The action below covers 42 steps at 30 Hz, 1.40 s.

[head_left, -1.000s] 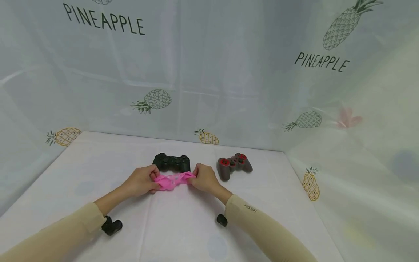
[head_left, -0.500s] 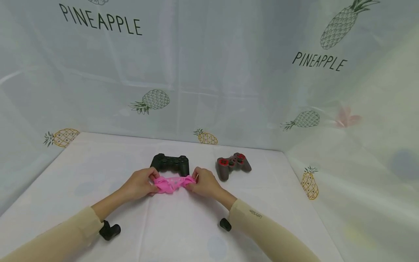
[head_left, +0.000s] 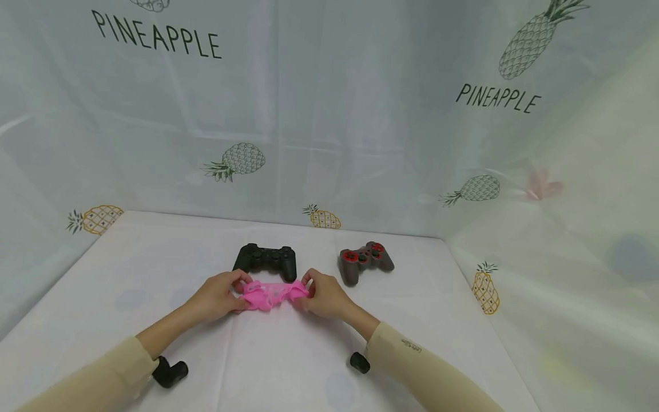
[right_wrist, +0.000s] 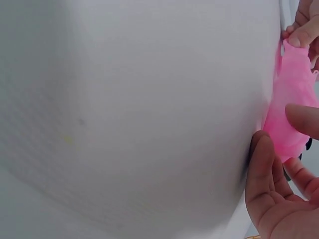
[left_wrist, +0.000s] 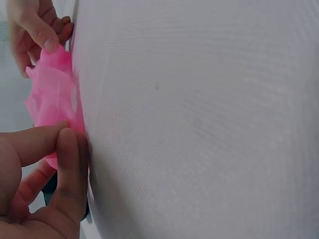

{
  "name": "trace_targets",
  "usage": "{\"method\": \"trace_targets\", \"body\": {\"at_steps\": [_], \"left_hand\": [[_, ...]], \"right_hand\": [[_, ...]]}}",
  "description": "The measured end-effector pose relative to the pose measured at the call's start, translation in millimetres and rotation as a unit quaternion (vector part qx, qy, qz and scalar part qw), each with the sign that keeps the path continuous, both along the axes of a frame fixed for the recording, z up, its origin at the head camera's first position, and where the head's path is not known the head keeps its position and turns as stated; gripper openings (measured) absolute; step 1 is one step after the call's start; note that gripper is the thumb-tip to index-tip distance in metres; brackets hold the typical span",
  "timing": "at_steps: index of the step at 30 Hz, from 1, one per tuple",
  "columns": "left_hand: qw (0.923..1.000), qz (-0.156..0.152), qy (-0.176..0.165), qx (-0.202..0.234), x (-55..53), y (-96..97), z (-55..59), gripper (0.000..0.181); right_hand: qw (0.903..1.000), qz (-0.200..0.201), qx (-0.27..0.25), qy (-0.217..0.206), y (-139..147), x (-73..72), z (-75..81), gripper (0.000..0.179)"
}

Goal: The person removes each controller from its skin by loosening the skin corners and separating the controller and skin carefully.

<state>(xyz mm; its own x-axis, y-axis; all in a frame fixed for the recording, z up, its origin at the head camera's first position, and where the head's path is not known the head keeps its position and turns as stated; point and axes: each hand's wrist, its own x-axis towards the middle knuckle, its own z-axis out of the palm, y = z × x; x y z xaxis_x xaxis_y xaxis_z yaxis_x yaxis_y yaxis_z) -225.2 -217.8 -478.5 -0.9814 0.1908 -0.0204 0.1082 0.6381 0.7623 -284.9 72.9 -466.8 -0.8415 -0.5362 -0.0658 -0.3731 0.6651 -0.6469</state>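
Observation:
A crumpled piece of thin pink cloth (head_left: 270, 294) with pale dots lies stretched sideways between both hands, low over the table. My left hand (head_left: 216, 294) pinches its left end between thumb and fingers, as the left wrist view shows close up. At the right end, my right hand (head_left: 326, 294) holds the cloth, its thumb on the pink surface and its fingers along the edge in the right wrist view. Just behind the cloth sits a black game controller (head_left: 268, 260), its grips pointing towards me. What the cloth exactly is cannot be made out.
Right of the black controller lies a brown-grey game controller (head_left: 366, 261) with red buttons. A white cover is on the table (head_left: 288, 366). Behind it hangs a pineapple-print curtain (head_left: 340, 114). Black wrist devices (head_left: 170, 372) sit under both forearms.
Both hands have drawn the pink cloth a little nearer to me, showing more of the black controller behind it. The view has shifted slightly; both controllers stay in place.

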Motion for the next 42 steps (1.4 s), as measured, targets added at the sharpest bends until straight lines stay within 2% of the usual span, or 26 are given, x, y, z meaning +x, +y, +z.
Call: {"method": "trace_targets", "body": {"at_steps": [6,12,15,23,28,34,37,42], "left_hand": [[0.9996,-0.028,-0.005,0.005,4.5,-1.3,-1.9,0.049],[0.9992,-0.037,-0.006,0.016,7.0,0.1,-2.4,0.054],[0.9988,-0.043,-0.012,0.021,7.9,0.0,-2.3,0.059],[0.9963,-0.044,-0.052,0.052,11.1,3.0,1.7,0.072],[0.9978,-0.032,-0.039,0.043,12.4,6.4,0.9,0.064],[0.9980,0.014,-0.042,0.046,14.0,10.9,-1.9,0.056],[0.9973,0.032,-0.046,0.047,15.4,11.8,-2.1,0.043],[0.9975,0.038,-0.045,0.038,17.5,14.2,-1.4,0.028]], "right_hand": [[0.9999,0.009,-0.008,0.007,3,3.5,-4.5,0.038],[0.9999,0.009,-0.012,0.003,6,6.0,-4.8,0.041],[0.9999,0.008,-0.012,-0.010,6,7.2,-3.5,0.042],[0.9983,-0.016,-0.026,-0.049,5,8.5,-3.9,0.035],[0.9974,-0.033,-0.044,-0.047,4,8.8,-6.9,0.036],[0.9927,-0.073,-0.057,-0.077,1,12.0,-6.4,0.035],[0.9907,-0.086,-0.050,-0.094,-1,12.5,-5.9,0.034],[0.9880,-0.099,-0.062,-0.101,-3,10.6,-8.6,0.034]]}}
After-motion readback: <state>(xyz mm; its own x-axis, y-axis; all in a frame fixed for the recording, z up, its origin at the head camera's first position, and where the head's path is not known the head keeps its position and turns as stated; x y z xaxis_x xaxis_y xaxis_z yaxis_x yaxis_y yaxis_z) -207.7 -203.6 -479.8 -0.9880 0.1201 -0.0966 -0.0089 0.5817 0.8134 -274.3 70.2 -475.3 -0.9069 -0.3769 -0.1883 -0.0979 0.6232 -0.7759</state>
